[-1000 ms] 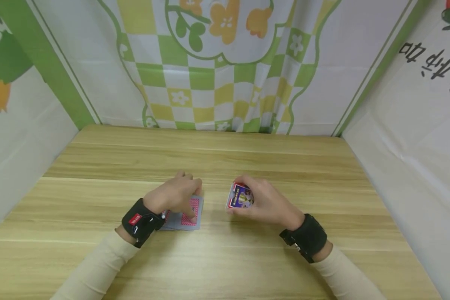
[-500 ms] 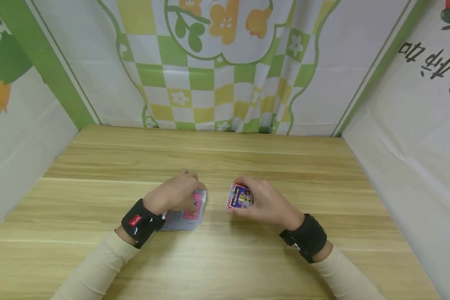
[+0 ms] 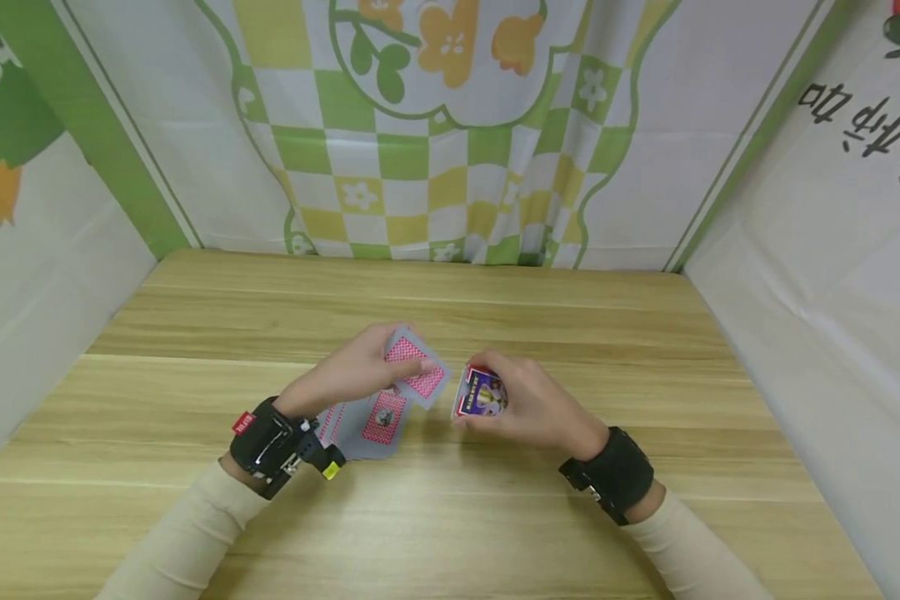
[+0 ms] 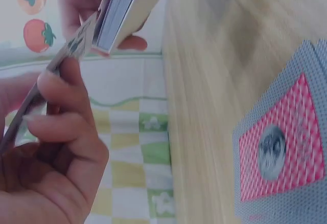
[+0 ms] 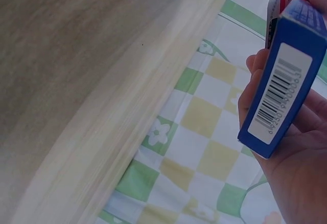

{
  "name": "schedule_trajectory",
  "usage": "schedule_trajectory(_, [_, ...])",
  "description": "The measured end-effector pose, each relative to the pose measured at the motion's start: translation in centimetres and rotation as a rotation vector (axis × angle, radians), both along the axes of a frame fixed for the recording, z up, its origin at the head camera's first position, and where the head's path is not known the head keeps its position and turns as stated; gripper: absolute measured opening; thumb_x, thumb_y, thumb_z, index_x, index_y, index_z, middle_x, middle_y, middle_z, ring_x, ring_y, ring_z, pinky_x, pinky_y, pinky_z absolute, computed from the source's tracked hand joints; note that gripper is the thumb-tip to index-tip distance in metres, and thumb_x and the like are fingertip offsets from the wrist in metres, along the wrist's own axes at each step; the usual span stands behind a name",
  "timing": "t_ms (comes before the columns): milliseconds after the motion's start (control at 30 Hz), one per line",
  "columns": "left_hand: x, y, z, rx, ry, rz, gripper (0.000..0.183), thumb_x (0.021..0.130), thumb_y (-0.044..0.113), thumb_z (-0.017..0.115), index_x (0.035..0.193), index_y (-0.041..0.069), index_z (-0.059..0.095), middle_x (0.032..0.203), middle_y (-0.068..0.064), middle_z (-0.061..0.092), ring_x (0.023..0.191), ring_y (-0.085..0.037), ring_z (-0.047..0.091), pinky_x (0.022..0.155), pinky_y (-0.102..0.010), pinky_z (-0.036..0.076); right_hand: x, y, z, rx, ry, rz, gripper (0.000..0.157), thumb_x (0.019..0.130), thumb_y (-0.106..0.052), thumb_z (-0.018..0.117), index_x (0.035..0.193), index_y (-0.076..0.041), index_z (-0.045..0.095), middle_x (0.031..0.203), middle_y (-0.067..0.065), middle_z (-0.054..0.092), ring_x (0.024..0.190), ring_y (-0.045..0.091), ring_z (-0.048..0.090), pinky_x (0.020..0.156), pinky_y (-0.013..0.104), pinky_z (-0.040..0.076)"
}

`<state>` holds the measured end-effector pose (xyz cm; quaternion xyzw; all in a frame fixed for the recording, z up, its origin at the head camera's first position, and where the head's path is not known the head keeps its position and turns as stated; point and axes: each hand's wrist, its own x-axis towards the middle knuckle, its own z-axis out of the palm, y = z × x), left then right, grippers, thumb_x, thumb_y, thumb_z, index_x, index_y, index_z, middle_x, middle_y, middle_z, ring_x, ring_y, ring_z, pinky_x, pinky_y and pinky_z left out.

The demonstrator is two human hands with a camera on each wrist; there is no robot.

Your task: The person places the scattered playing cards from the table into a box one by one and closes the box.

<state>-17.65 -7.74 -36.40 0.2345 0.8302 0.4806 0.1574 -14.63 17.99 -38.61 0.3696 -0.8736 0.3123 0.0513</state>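
My left hand (image 3: 352,371) pinches a playing card (image 3: 427,385) with a red-and-white back, thumb on top and fingers beneath. In the left wrist view the held card (image 4: 76,40) is seen nearly edge-on, its tip overlapping the mouth of the card box. My right hand (image 3: 543,408) grips that card box (image 3: 483,393), purple and red on its face. Its open end faces left, and grey card edges (image 4: 113,19) fill the inside. The right wrist view shows the box's blue end (image 5: 283,91) with a barcode. Below my left hand lies a spread of face-down cards (image 3: 382,421).
Everything is over a light wood-grain table (image 3: 450,525). A green, yellow and white checked cloth (image 3: 450,167) hangs behind its far edge. White printed cloth walls (image 3: 802,250) stand on both sides.
My left hand has lifted a card off the spread, moved it right and up, and turned at the wrist, bringing the card near the box. The right hand and box have stayed put.
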Motion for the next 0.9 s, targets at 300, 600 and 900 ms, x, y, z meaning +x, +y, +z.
schedule_trajectory(300, [0.7,1.4,-0.6,0.049,-0.062,0.015,0.022,0.090,0.033,0.065,0.101,0.015,0.058,0.084,-0.004,0.068,0.067,-0.020,0.059,0.062,-0.047,0.052,0.0,-0.1,-0.1,-0.020,0.018,0.021,0.061,0.073,-0.049,0.075,0.115,-0.010,0.053,0.087,-0.008,0.060,0.067,0.003,0.057,0.051,0.020,0.051])
schedule_trajectory(600, [1.6,2.9,-1.6,0.127,-0.051,0.154,0.018,0.091,0.027,0.064,0.095,0.012,0.057,0.078,-0.005,0.065,0.061,-0.019,0.055,0.053,-0.030,0.046,0.0,-0.2,-0.2,-0.043,0.016,0.030,0.061,0.073,-0.047,0.076,0.115,-0.009,0.053,0.084,-0.007,0.061,0.064,0.002,0.056,0.049,0.020,0.051])
schedule_trajectory(900, [3.0,4.9,-2.6,0.133,-0.062,0.133,0.020,0.097,0.034,0.052,0.103,0.015,0.057,0.072,0.000,0.055,0.053,-0.013,0.042,0.047,-0.028,0.035,-0.1,-0.3,-0.3,-0.044,0.049,0.014,0.061,0.073,-0.048,0.076,0.114,-0.010,0.053,0.088,-0.004,0.061,0.067,0.003,0.056,0.052,0.021,0.051])
